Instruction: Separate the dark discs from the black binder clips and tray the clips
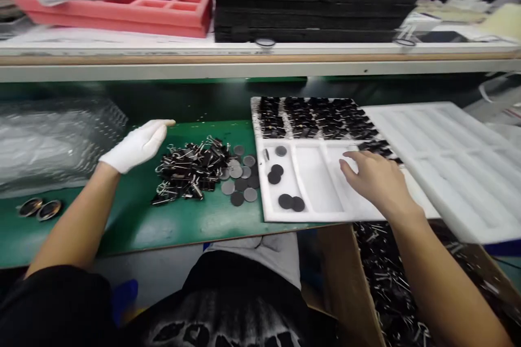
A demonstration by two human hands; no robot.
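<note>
My left hand (140, 143), in a white glove with bare fingertips, hovers left of a pile of black binder clips (193, 165). Its fingers point right and press together; whether they hold anything is hidden. Round dark and grey discs (240, 184) lie beside the pile. A white foam tray (321, 173) has rows of black clips (317, 117) in its upper part and several discs in its lower left compartment. My bare right hand (372, 176) is over the tray's right side, fingers spread near more black clips, with nothing visible between thumb and fingers.
A second white foam tray (459, 157) lies at the right. Below the table edge stands a cardboard box (345, 271) of clips. Clear plastic packaging (52, 141) and two round metal items (39, 208) are at left. A shelf (183, 69) above bears red foam (118, 13) and black stacked sheets (309, 2).
</note>
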